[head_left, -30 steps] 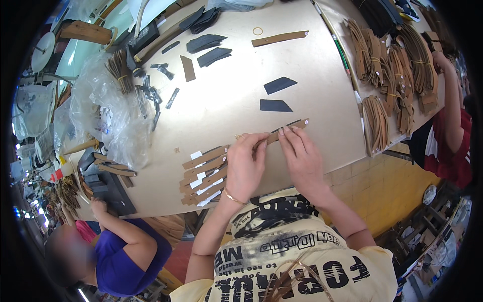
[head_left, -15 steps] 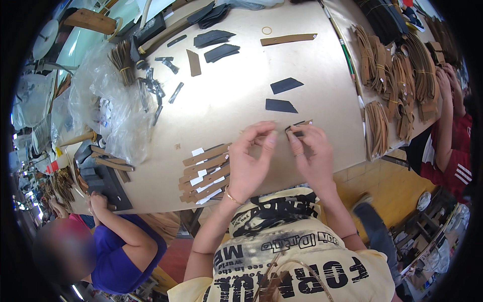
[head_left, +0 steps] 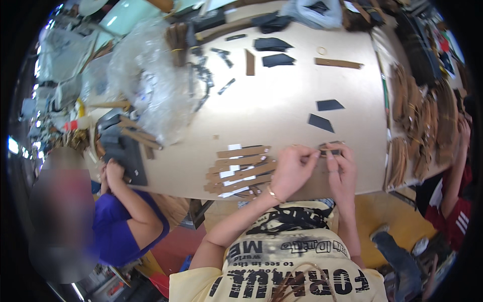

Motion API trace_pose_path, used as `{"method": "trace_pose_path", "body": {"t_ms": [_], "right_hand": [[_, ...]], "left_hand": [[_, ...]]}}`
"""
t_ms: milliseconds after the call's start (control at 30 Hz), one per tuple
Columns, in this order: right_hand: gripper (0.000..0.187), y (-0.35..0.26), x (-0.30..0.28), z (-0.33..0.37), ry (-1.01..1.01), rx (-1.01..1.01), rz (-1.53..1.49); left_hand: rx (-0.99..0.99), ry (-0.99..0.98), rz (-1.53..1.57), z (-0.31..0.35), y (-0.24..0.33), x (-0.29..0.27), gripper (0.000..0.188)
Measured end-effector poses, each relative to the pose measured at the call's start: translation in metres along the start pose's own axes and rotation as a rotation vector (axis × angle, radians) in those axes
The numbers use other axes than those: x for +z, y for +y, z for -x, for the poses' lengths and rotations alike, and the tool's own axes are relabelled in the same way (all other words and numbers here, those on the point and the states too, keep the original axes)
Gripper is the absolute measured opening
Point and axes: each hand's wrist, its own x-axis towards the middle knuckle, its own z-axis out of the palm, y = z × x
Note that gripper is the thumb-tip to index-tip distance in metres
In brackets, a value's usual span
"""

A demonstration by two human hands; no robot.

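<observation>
My right hand (head_left: 343, 168) is closed, its thumb and fingers pinching a small dark-and-brown strip (head_left: 330, 152) over the table's near edge. My left hand (head_left: 296, 170) has its fingertips pinched together at the left end of this strip; the fingers partly hide that end. Left of it lies a staggered pile of brown strips (head_left: 250, 160) with white paper pieces (head_left: 233, 153) among them. Just beyond my hands rest two black slanted pieces (head_left: 321, 123), apart from each other.
Farther off lie stacked black pieces (head_left: 272, 44), a long brown strip (head_left: 338, 63) and a rubber band (head_left: 322, 51). A clear plastic bag (head_left: 151, 95) spreads at left. Brown strip bundles (head_left: 427, 121) line the right. A person in purple (head_left: 123, 221) sits left; a red sleeve (head_left: 448, 219) shows right.
The view has turned, so the table's things appear farther right. My left hand, earlier apart from the strip with fingers loosely curled, has come to its left end and closed into a pinch.
</observation>
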Motion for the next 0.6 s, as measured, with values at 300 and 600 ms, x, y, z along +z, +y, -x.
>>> {"method": "trace_pose_path", "body": {"t_ms": [300,600], "right_hand": [[0.018,0.0045,-0.0033,0.0003,-0.011,0.026,0.005],[0.017,0.003,0.0008,0.001,0.031,0.033,-0.05]], "left_hand": [[0.081,0.05,-0.146,-0.0042,0.0055,0.0013,0.016],[0.118,0.058,-0.083,-0.0026,0.0085,-0.0008,0.014]]}}
